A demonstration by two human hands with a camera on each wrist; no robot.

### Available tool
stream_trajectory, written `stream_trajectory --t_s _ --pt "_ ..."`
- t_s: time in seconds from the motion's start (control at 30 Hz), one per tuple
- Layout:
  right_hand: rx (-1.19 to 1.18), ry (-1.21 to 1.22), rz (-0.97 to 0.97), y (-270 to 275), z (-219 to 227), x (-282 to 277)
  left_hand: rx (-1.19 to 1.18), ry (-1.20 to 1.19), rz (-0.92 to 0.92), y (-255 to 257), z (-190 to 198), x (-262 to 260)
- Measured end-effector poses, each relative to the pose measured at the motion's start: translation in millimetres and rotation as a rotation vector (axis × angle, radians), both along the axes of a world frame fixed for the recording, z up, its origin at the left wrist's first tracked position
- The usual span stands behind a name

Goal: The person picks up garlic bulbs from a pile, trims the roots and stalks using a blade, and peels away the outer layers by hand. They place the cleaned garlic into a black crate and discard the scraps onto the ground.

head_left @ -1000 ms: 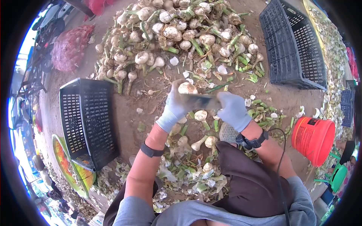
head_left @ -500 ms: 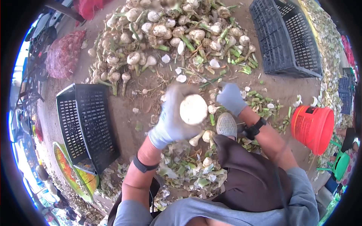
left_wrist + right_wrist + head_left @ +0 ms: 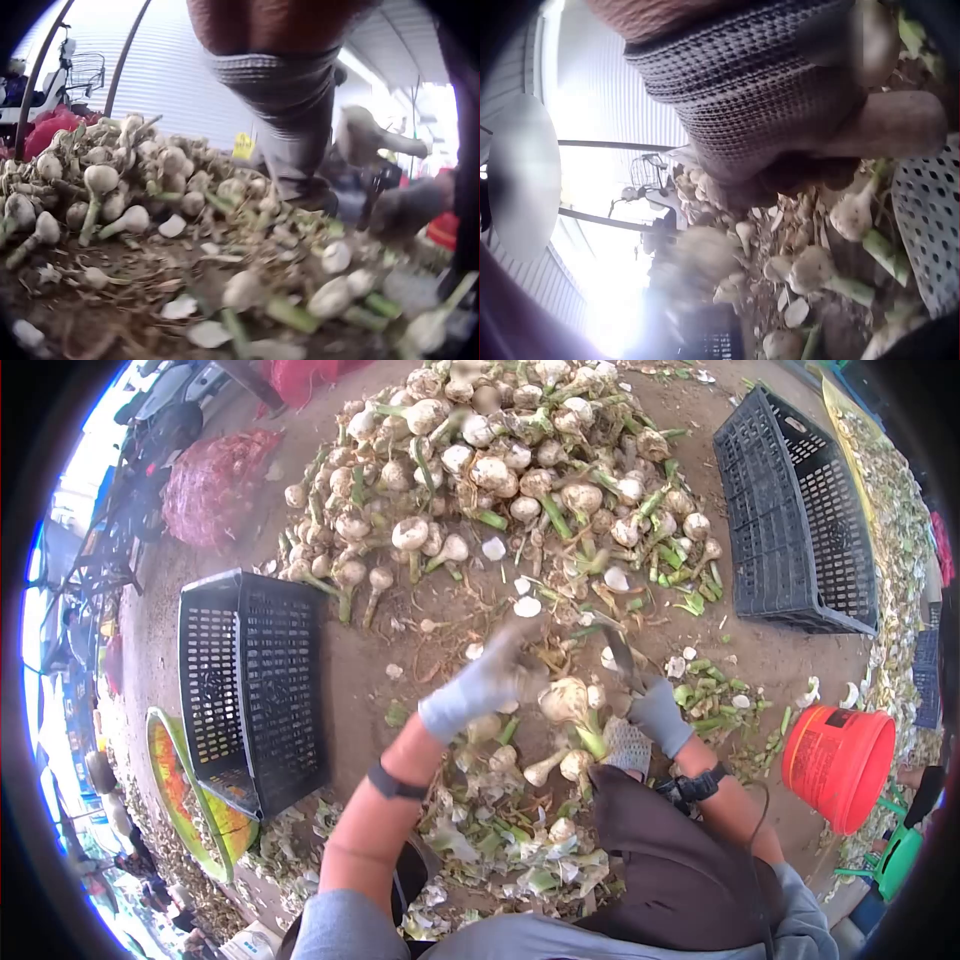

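Observation:
My gloved left hand [image 3: 478,688], blurred by motion, has its fingers stretched forward over the ground. A garlic bulb [image 3: 563,700] with a short green stem shows just right of it, apart from the fingers. In the left wrist view this garlic bulb [image 3: 360,135] hangs in the air between the two hands. My gloved right hand [image 3: 658,715] grips a knife [image 3: 620,655], its blade pointing forward and to the left. The knife's wooden handle [image 3: 904,124] sticks out of the fist in the right wrist view. Several trimmed garlic bulbs [image 3: 545,765] lie between the feet.
A large garlic heap [image 3: 500,460] lies ahead. Black crates stand at left [image 3: 285,690] and far right [image 3: 790,520]. A red bucket [image 3: 835,765] is at right. Cut stems [image 3: 715,695] and peelings [image 3: 470,840] litter the ground around a shoe [image 3: 628,748]. A pink mesh sack [image 3: 215,490] lies at back left.
First the knife blade lay across the bulb in my left hand; then the left hand turned the bulb's pale face up. Now the bulb is out of that hand, which has moved left.

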State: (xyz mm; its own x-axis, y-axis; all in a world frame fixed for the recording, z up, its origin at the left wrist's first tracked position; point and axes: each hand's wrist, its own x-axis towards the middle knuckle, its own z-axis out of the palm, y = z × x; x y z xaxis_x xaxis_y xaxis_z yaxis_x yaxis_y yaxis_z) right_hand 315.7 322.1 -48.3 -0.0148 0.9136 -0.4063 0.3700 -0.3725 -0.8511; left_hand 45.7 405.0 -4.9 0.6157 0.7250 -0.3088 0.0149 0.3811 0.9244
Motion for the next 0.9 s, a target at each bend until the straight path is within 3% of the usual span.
stream_trajectory --t_s 0.03,0.07,0.1,0.17,0.23,0.27,0.37,0.43,0.5,0.53,0.63,0.67,0.7,0.77,0.8,0.83,0.9 --pt "0.018 0.006 -0.002 3 -4 0 0.416 0.402 0.094 32 -31 -4" --pt "0.046 0.052 -0.029 3 -11 0 0.664 0.785 0.250 59 -60 -15" --pt "0.076 0.098 -0.057 5 -19 3 0.562 0.992 0.343 89 -52 -12" --pt "0.143 0.092 -0.018 8 -42 9 0.453 1.415 0.136 143 -58 -19" --pt "0.045 0.140 -0.098 13 -43 9 0.503 1.526 -0.012 171 -80 -29" --pt "0.024 0.158 -0.093 17 -24 6 0.503 1.524 -0.010 170 -75 -28" --pt "-0.041 0.119 -0.107 17 -34 14 0.609 1.377 -0.048 138 -59 -22" --pt "-0.069 0.141 -0.135 20 -17 9 0.876 0.855 0.163 99 -70 -20" --pt "0.047 -0.099 0.026 23 -8 10 0.173 -0.046 0.353 61 -47 1" --pt "0.038 -0.107 0.027 25 -4 9 -0.027 -0.147 0.371 49 -43 4" --pt "0.109 -0.274 0.107 31 10 -6 -0.058 -0.098 0.365 23 -35 16" --pt "0.286 -0.386 0.146 32 19 -13 0.018 0.051 0.357 18 -40 20" --pt "0.463 -0.498 0.186 33 25 -18 0.012 0.051 0.350 15 -50 23" --pt "0.509 -0.512 0.192 34 34 -31 0.432 0.301 0.267 15 -68 28" --pt "0.589 -0.571 0.232 35 44 -40 0.928 0.344 0.290 12 -38 40" --pt "0.670 -0.628 0.275 35 49 -46 0.770 0.400 0.241 8 -35 42" --pt "0.706 -0.685 0.316 38 45 -50 0.391 0.249 0.245 8 -34 44"
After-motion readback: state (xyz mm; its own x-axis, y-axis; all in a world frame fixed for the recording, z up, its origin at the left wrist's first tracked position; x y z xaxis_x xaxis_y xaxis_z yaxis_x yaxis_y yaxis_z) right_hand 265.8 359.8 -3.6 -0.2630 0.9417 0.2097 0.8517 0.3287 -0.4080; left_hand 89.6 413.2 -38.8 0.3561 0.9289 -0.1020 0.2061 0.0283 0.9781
